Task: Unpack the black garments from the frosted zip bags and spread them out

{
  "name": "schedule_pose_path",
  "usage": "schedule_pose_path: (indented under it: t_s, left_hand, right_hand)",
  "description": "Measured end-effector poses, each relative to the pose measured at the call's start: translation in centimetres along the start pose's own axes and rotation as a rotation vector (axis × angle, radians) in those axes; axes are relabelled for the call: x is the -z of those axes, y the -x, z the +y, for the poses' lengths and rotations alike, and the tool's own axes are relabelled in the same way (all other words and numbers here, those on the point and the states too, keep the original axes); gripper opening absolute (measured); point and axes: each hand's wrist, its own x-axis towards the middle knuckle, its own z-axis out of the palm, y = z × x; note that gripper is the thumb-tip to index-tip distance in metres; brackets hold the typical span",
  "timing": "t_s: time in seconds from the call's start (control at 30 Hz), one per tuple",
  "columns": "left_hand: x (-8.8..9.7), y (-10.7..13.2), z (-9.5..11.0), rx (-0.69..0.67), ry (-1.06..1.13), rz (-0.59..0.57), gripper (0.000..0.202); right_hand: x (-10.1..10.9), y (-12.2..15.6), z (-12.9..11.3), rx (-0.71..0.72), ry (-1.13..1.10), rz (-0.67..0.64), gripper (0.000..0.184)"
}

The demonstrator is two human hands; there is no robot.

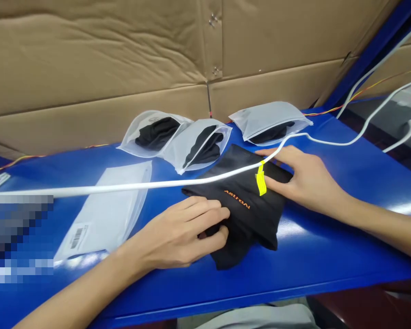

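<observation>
A folded black garment [241,208] with orange lettering lies on the blue table [329,256]. My left hand [181,233] pinches its near left edge, thumb under and fingers on top. My right hand [301,178] rests on its right side, fingers stretched flat against the cloth. A white cable [157,184] with a yellow tag [260,179] runs across above the garment.
Three frosted zip bags [154,133] [202,144] [270,121] with black garments lie behind. A flat empty bag with a barcode label [106,210] lies at the left. A cardboard wall [123,68] backs the table. More white cables [380,105] hang at the right.
</observation>
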Motion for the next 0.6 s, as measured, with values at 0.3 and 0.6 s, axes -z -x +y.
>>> schedule_pose_path:
  t_s: [0.3, 0.6]
  left_hand:
    - [-0.7, 0.1, -0.2, 0.156, -0.113, 0.04, 0.03]
    - [-1.0, 0.2, 0.4, 0.124, -0.03, -0.017, 0.037]
  right_hand:
    - [-0.5, 1.1, -1.1, 0.551, -0.013, -0.119, 0.032]
    - [-1.0, 2.0, -2.2, 0.488, 0.079, -0.228, 0.049]
